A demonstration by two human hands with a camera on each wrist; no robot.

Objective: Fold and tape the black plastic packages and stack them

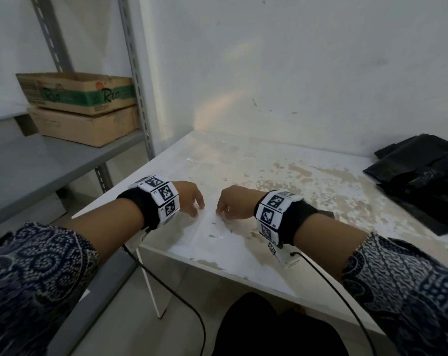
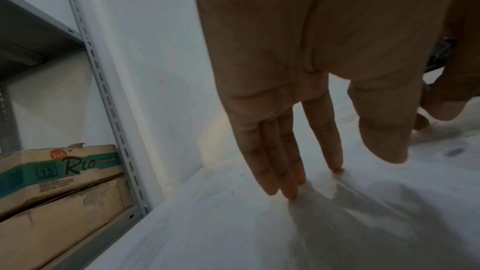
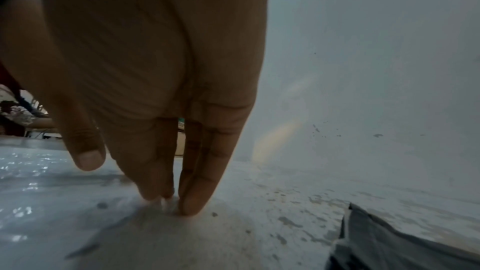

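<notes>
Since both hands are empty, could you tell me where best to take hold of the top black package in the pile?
Probably its near left corner, reached by the right hand from the left: the black packages lie flat on the table, with that thin edge facing the hands.

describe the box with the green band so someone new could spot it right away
Start at the grey metal shelf left of the white table. Two cardboard boxes are stacked there against the wall. The target is the upper box, open-topped, with a green band reading "Rio"; the plain brown box under it has no band.
</notes>
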